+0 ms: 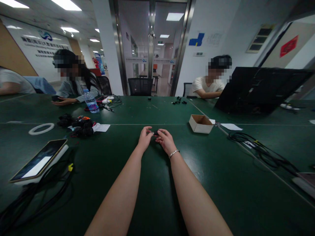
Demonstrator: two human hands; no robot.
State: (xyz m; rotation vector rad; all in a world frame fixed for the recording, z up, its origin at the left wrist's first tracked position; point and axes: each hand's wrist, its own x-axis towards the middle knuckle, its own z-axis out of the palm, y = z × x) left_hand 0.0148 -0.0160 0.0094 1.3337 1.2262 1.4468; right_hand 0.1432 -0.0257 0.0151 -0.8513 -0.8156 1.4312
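On a green tabletop [98,177], a phone [40,160], white ring [40,133] and water bottle [91,104] sit at left; black cables [270,155] and a large black panel [261,88] at right.

Metal-framed glass doors [152,49] fill the top centre beside a white wall [209,19]; ceiling lights [66,4] glow at upper left.

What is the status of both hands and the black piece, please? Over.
Right hand pinching black piece; left hand at its silver end. Box to the right, apart from hands, not in the way.
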